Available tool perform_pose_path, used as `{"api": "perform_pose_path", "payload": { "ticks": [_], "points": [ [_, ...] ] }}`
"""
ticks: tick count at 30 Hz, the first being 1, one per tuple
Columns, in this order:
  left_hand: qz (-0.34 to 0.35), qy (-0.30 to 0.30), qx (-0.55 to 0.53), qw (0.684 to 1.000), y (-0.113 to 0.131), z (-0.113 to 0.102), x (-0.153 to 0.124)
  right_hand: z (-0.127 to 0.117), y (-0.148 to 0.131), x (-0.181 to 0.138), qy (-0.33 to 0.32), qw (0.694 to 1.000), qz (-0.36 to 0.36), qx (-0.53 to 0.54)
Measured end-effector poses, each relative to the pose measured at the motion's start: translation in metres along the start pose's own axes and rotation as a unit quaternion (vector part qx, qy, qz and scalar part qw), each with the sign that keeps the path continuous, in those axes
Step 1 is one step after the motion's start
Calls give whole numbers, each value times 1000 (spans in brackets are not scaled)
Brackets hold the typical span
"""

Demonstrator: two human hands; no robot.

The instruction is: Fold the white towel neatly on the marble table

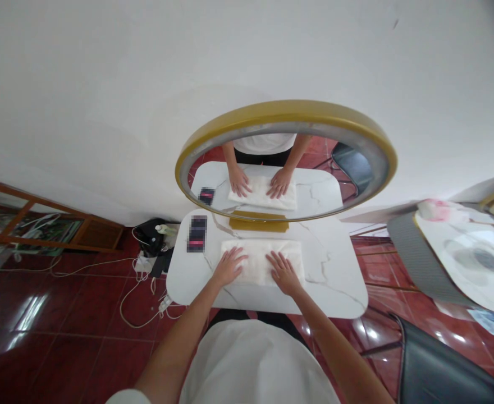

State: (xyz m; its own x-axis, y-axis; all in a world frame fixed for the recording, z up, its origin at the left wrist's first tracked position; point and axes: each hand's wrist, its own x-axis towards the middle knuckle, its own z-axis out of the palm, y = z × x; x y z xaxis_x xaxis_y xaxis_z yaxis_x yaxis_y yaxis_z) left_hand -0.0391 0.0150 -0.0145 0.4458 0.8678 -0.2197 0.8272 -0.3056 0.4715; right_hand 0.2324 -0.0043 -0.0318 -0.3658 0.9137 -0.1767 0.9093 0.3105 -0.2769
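Observation:
A folded white towel (pixel 256 262) lies flat on the white marble-patterned table (pixel 331 280). My left hand (pixel 229 266) rests palm down on the towel's left part with its fingers stretched out. On the right part, my right hand (pixel 283 272) is also laid flat, fingers spread and pointing inward. Neither hand grips the cloth. Behind the towel stands a large oval mirror (pixel 280 115) with a gold frame on a gold base (pixel 259 222). Both hands and the towel are reflected in it.
A phone (pixel 197 234), its screen blurred, lies at the table's back left. A dark chair (pixel 444 365) stands at the lower right. Farther right is another white-topped table (pixel 466 264) with a fan-like object. Cables (pixel 135 325) and a power strip trail over the red tiles at left.

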Motion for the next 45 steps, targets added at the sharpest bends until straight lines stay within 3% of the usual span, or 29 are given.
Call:
{"api": "perform_pose_path", "payload": {
  "ticks": [4,8,13,18,22,26,31,37,40,45],
  "points": [
    [-28,-6,-25,999,-1,-8,22,-2,-3,23,1,999,37,4],
    [-59,22,-39,997,6,-2,20,0,-12,23,24,998,61,21],
    [-70,60,-36,995,24,17,-14,8,-23,-9,43,997,56,40],
    [-45,35,-33,998,31,29,-47,15,-28,-51,28,998,27,42],
    [-22,24,-21,999,28,31,-55,18,-27,-66,21,999,13,31],
    [0,17,-5,1000,18,27,-47,18,-22,-53,25,1000,11,2],
    [21,-7,-6,1000,0,10,-16,8,-11,-16,6,1000,20,-3],
    [-17,-9,-41,999,-4,-3,18,3,-17,17,13,996,82,18],
    [-51,34,-53,997,7,3,16,8,-28,14,53,993,98,34],
    [-79,88,-60,991,29,21,-12,24,-49,-13,97,987,120,32]
  ]
}}
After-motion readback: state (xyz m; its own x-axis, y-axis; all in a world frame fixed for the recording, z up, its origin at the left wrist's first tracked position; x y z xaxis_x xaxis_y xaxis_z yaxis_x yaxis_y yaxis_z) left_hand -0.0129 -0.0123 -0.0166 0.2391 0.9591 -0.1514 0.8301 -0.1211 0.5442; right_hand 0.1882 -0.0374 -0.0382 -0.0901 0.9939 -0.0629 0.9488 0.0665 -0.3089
